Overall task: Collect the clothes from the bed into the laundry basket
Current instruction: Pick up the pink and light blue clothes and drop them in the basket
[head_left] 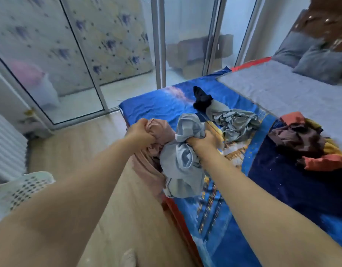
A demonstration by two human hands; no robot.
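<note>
My left hand [142, 134] is closed around a bunched pink garment [160, 132] at the near edge of the bed [158, 105]; its cloth hangs down over the bed's side. My right hand [201, 140] grips a light blue garment [180, 160] crumpled beside the pink one. A grey garment [233, 120] and a black piece [201, 99] lie further back on the blue sheet. A dark brown, orange and yellow pile [304, 139] sits to the right. The white perforated laundry basket [22, 187] stands on the floor at the lower left, partly behind my left arm.
Glass sliding doors [85, 60] close off the far side, with a wooden floor [77, 143] between them and the bed. A white radiator [6, 143] is at the far left. Grey pillows [318, 60] and a grey blanket [281, 91] cover the bed's right part.
</note>
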